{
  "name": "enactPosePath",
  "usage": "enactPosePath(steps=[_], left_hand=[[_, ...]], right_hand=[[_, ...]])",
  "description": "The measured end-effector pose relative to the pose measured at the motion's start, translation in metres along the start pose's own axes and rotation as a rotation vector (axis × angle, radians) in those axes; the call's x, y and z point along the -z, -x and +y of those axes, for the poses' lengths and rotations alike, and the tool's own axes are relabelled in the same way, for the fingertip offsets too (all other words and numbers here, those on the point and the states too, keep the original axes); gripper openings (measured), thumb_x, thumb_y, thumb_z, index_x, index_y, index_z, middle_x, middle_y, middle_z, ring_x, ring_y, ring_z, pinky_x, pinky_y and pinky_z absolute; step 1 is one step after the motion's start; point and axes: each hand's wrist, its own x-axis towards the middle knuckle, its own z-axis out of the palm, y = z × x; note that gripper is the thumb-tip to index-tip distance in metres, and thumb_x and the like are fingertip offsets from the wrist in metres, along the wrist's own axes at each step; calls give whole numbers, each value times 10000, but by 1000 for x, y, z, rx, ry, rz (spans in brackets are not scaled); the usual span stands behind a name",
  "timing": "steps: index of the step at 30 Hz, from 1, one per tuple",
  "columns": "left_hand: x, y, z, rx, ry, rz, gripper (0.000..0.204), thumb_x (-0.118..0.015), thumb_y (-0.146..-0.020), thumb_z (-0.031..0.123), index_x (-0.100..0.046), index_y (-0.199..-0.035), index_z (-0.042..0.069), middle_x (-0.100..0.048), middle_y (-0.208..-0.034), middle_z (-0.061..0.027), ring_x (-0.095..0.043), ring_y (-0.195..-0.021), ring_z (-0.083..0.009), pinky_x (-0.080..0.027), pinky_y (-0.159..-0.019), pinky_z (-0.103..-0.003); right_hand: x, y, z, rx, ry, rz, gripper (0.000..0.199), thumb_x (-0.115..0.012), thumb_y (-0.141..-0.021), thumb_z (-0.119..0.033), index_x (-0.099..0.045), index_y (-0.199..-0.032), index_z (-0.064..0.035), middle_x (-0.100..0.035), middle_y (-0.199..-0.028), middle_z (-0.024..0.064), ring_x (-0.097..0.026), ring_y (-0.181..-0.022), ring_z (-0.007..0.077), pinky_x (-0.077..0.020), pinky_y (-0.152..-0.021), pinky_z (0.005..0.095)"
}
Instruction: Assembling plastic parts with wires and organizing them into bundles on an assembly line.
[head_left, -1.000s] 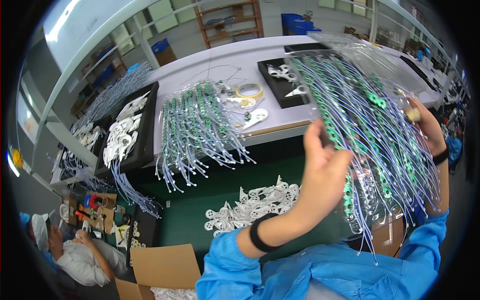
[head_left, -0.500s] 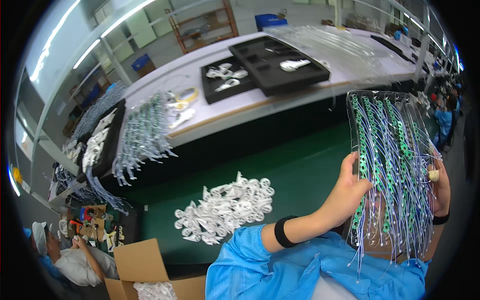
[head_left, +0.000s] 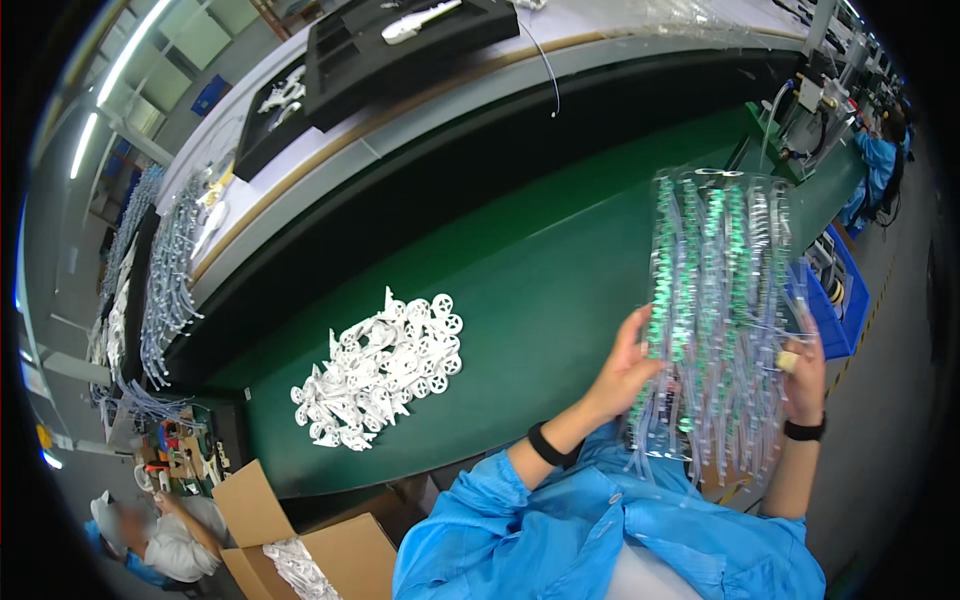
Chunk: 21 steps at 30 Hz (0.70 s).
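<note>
Between both hands I hold up a clear plastic tray (head_left: 772, 215) at the right. Rows of small green ring-shaped circuit boards (head_left: 713, 240) lie in it, and their thin bluish-white wires (head_left: 705, 400) hang over its lower end; motion blurs them. My left hand (head_left: 628, 372) grips the tray's left edge with the thumb over the front. On the opposite edge my right hand (head_left: 803, 368) is closed, a pale wrap on one finger. A heap of white plastic parts with round spoked ends (head_left: 385, 365) lies on the green table (head_left: 540, 330), left of my hands.
Black foam trays (head_left: 400, 60) rest on the raised white shelf at the back. Wire bundles (head_left: 172, 290) drape off its left end. An open cardboard box (head_left: 258, 505) stands lower left, near a person. A blue bin (head_left: 845, 295) and a machine (head_left: 810, 120) are at the right.
My view has turned toward the right, bringing the blue bin and machine into sight. The tray stays in both hands, and now appears lower and further left in the picture.
</note>
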Motion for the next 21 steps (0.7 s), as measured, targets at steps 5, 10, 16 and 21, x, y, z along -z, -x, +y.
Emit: enactPosePath(steps=[5,10,16,21], left_hand=[[125,50,-26,-61,-428,265,769,-474,-810,-131,-125,-1465,72,-209,-1506,-116,-453,-1226,-202,-461,-933,-332],[199,113,-14,-61,-506,556,755,-483,-807,-122,-134,-1453,56,-382,-1398,-134,-533,-1092,-177,-452,-889,-290],[211,152,14,117,-1131,856,495,-544,-859,59,-376,-1315,-39,-595,-883,-61,-558,-774,-129,-471,-704,-257],[183,193,8,8,-1379,934,506,-566,-863,112,-396,-1314,-42,-565,-990,-127,-560,-844,-181,-479,-708,-277]], right_hand=[[-51,-31,141,-212,-191,-118,779,-571,-722,54,-289,-1442,-38,-381,-668,-76,-375,-567,39,-377,-572,195],[-131,-61,256,-355,-187,-406,719,-564,-750,74,-336,-1422,-38,-415,-763,-73,-390,-642,27,-352,-596,181],[-179,-65,275,-120,261,-585,545,-587,-785,-26,-433,-1306,19,-461,-713,-40,-409,-616,44,-370,-556,214],[-175,-51,265,126,739,-528,501,-640,-800,-135,-476,-1227,70,-516,-677,31,-492,-614,99,-415,-557,260]])
